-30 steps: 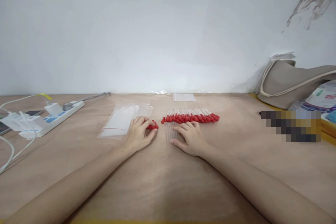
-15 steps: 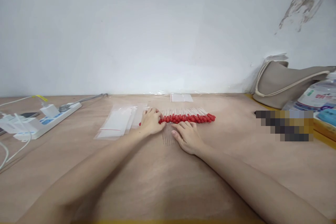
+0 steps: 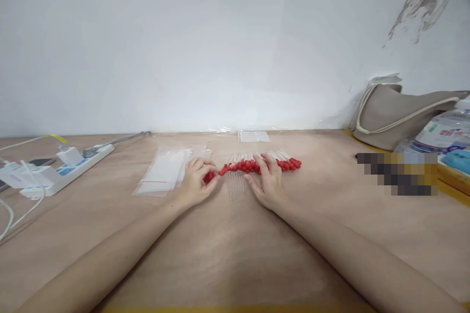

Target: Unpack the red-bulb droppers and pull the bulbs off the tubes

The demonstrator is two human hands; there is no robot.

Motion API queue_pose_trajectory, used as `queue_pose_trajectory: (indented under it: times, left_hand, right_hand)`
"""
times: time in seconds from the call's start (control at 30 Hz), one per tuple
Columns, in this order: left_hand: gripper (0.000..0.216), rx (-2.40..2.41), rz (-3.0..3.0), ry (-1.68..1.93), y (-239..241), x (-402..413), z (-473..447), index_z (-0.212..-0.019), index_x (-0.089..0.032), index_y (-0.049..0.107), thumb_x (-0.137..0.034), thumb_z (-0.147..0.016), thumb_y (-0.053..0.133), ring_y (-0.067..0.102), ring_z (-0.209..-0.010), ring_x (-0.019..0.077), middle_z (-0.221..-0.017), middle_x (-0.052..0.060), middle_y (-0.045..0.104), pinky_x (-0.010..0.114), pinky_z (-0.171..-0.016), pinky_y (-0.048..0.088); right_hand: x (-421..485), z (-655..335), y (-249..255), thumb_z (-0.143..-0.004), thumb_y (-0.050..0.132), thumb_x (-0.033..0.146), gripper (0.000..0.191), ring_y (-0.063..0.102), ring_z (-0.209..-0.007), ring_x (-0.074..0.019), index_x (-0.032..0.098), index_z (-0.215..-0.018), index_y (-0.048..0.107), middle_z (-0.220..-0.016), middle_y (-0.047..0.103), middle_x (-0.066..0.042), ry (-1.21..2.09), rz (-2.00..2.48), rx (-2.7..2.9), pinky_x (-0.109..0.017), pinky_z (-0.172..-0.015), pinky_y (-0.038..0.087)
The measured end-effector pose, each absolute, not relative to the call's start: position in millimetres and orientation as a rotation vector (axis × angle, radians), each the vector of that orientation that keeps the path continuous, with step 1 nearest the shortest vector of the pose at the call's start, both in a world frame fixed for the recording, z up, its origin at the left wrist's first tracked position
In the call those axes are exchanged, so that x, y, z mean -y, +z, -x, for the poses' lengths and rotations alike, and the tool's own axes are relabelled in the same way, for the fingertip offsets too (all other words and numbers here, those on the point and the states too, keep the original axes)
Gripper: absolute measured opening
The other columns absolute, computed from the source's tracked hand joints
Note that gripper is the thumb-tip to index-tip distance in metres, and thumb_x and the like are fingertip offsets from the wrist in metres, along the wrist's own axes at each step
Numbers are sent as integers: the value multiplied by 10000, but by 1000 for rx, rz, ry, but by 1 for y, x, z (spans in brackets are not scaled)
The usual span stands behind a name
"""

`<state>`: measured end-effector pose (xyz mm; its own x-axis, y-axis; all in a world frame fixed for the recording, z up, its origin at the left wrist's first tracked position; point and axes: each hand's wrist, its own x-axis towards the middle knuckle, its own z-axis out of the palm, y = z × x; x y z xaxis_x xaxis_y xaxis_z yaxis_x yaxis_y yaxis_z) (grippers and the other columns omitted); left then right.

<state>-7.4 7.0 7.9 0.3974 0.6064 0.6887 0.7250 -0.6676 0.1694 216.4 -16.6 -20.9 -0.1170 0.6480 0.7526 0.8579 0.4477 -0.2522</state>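
A row of thin clear droppers with red bulbs [image 3: 246, 165] lies across the table in front of me, their pale stems pointing toward the wall. My left hand [image 3: 198, 181] is at the row's left end, thumb and forefinger closed at a red-bulbed dropper [image 3: 223, 170]; more red shows under its fingers. My right hand [image 3: 269, 181] rests with spread fingers over the row's middle and grips nothing. Between the hands, several clear stems [image 3: 236, 187] point toward me; their upper ends meet the red bulbs.
Clear zip bags [image 3: 156, 176] lie left of the row, and another small bag [image 3: 254, 136] is near the wall. A white power strip [image 3: 69, 171] with chargers and cables stands far left. At right are a grey bag [image 3: 400, 117], a plastic bottle [image 3: 444, 129] and a blurred-out object [image 3: 400, 173].
My left hand has moved left and toward me, and its thumb and forefinger now meet at a red bulb. My right hand has spread its fingers forward over the row.
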Motion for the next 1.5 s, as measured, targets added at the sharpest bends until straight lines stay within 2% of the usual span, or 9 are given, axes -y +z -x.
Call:
queue_pose_trajectory:
  times: [0.13,0.3,0.4,0.53,0.6,0.77,1.03,1.33,1.5]
  left_hand:
    - [109,966,2720,-1055,5,5,14,-848,-229,612,-240,-774,533,516,-902,175,-911,29,588,365,-855,348]
    - [107,926,2804,-1008,3,9,13,-845,-231,613,-233,-774,534,526,-928,184,-914,38,597,369,-861,362]
    - [126,951,2800,-1029,3,9,14,-855,-231,612,-216,-758,533,523,-941,195,-936,44,593,383,-874,360]
    - [345,1001,2797,-1003,5,12,7,-1052,-238,546,-227,-707,552,475,-1027,229,-1081,60,550,413,-906,334]
    - [371,986,2786,-990,4,13,0,-1087,-233,527,-263,-718,561,469,-1029,228,-1096,61,546,402,-897,335]
    - [158,904,2722,-933,-5,8,-13,-921,-244,609,-319,-809,525,511,-923,186,-923,21,629,372,-856,323]
    - [186,894,2689,-776,-5,11,-15,-849,-222,608,-271,-863,429,498,-886,189,-841,13,634,415,-891,265]
    - [302,880,2778,-717,-2,16,-12,-667,-168,513,-242,-890,324,482,-760,145,-677,-1,553,402,-919,237]
    - [323,836,2830,-727,0,21,-10,-644,-165,486,-232,-894,293,454,-719,139,-647,1,516,397,-923,234]
  right_hand:
    - [16,-223,-19,-786,489,491,494,398,-1109,-257,236,-1209,478,-1220,460,-112,-422,1152,2011,-432,-942,230]
    - [17,-226,-17,-841,467,380,280,491,-953,-175,264,-1070,579,-953,624,-34,-346,1051,2194,-424,-947,169]
    - [18,-225,-17,-869,426,323,235,507,-843,-142,249,-988,615,-804,637,-13,-322,1001,2253,-401,-929,180]
    - [19,-222,-18,-884,384,304,262,485,-762,-132,220,-895,633,-713,616,-10,-316,984,2287,-376,-900,203]
    - [20,-220,-18,-886,374,303,274,476,-751,-134,209,-873,631,-699,610,-13,-305,978,2292,-375,-899,205]
    - [21,-217,-20,-885,362,279,276,475,-753,-141,196,-831,619,-692,608,-18,-267,953,2315,-375,-910,200]
    - [21,-217,-21,-882,382,310,290,433,-678,-126,198,-777,628,-584,567,0,-220,905,2325,-346,-830,231]
    - [26,-220,-19,-840,485,247,139,387,-641,-99,208,-780,604,-521,509,42,-724,692,2174,-358,-836,205]
    - [28,-222,-20,-807,535,175,96,382,-598,-66,245,-836,592,-530,498,84,-879,589,2080,-344,-882,205]
